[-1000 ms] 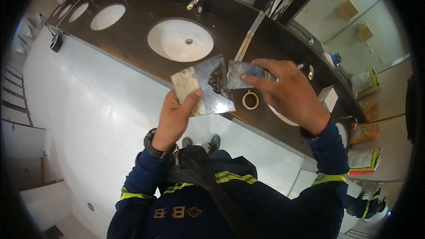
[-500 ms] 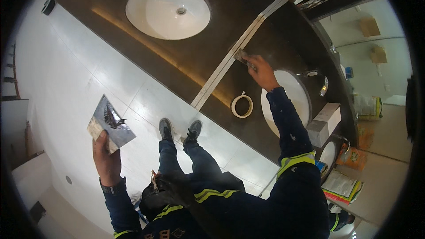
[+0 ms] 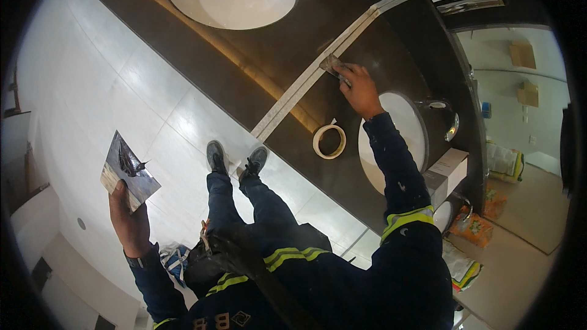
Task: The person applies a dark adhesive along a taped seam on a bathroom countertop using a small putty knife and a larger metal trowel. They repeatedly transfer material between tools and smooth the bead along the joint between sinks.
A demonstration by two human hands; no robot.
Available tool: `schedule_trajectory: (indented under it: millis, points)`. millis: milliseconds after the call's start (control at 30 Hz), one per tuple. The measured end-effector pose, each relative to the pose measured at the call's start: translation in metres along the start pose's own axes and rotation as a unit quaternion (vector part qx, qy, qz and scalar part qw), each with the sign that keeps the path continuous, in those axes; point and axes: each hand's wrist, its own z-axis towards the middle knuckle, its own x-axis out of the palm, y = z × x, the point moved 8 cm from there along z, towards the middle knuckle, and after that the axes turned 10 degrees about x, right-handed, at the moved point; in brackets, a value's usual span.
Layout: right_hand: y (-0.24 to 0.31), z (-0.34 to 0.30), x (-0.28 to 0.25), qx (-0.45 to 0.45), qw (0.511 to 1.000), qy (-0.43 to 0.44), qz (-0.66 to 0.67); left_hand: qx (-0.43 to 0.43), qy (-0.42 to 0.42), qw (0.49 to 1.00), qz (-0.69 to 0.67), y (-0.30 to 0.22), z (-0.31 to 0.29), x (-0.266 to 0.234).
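My right hand (image 3: 362,90) grips a small putty knife (image 3: 333,66), its blade touching the taped seam on the dark countertop (image 3: 299,49). Two strips of pale masking tape (image 3: 293,101) run along that seam, from the front edge across and up the backsplash. Out over the floor, my left hand (image 3: 129,219) holds a flat metal plate (image 3: 129,174) by its lower edge, thumb on top. A dark smear of paste (image 3: 127,160) lies on the plate. The paste on the knife, if any, is too small to make out.
A roll of masking tape (image 3: 316,145) lies on the counter near the seam. White oval basins sit on both sides, one farther left (image 3: 214,0), another beside my right forearm (image 3: 379,146). A white box (image 3: 451,168) and a faucet (image 3: 452,125) stand at the right.
My right hand and the putty knife stay at the seam, slightly nearer its front end. The plate and my left hand appear farther left and lower as the whole view shifts.
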Motion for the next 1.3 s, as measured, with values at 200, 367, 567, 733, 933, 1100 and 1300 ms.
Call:
schedule_trajectory:
  millis: [200, 367, 567, 733, 933, 1100, 1300]
  points:
    - [0.011, -0.003, -0.009, 0.012, 1.000, 0.021, 0.015, 0.089, 0.020, 0.985, 0.150, -0.019, -0.001, 0.000]
    - [0.024, -0.013, 0.000, -0.011, 0.998, -0.029, 0.056, 0.091, 0.037, 0.986, 0.132, -0.022, 0.001, 0.004]
    - [0.030, -0.022, 0.000, -0.004, 1.000, -0.005, 0.030, 0.032, -0.003, 0.999, -0.017, -0.007, 0.001, -0.007]
    - [0.053, -0.033, -0.001, -0.020, 0.997, -0.008, 0.071, 0.007, -0.005, 0.998, -0.066, 0.015, -0.001, -0.012]
    - [0.058, -0.040, -0.003, 0.008, 0.998, 0.059, -0.019, 0.029, 0.024, 0.999, -0.011, 0.010, 0.002, -0.008]
    - [0.100, -0.040, -0.045, 0.105, 0.912, 0.137, 0.371, 0.159, 0.081, 0.966, 0.186, -0.020, 0.006, 0.029]
    - [0.204, -0.079, -0.068, 0.039, 0.776, 0.214, 0.592, -0.201, 0.104, 0.860, -0.457, -0.076, 0.028, 0.171]
